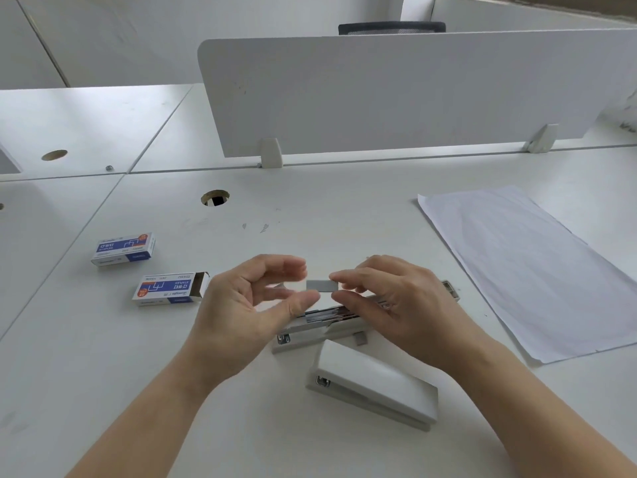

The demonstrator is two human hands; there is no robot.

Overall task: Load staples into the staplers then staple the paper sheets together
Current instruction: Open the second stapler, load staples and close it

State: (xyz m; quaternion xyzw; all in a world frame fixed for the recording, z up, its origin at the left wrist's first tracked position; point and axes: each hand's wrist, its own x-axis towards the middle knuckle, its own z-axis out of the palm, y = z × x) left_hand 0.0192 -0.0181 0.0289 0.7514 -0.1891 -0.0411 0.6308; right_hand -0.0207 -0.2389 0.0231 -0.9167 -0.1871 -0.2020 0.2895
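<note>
White desk surface (327,208), with a round cable hole (215,198) far left of centre. A white divider panel (396,94) stands along the far edge and the black mesh chair back (391,28) shows above it. White paper sheets (527,270) lie flat in a stack on the right, well apart from the hands.

Near centre is a closed light-grey stapler (372,384), lying at a diagonal. Just behind it, an open light-grey stapler (303,331) has its metal magazine rail exposed; both hands partly block it.

On the left sit two blue-and-white staple boxes. The closed box (122,250) is farther away. The opened box (169,289), end flap out, is just beside the left wrist.

A short grey staple strip (322,285) is held in the air above the open stapler, between the two hands.

Right hand (389,298) is palm down, with thumb and index finger pinching the strip's right end. Left hand (255,298) has curled fingers, thumb and fingertips bracketing the strip's left end; the image is blurred here, so contact can't be confirmed. Both forearms come in from the bottom edge.
</note>
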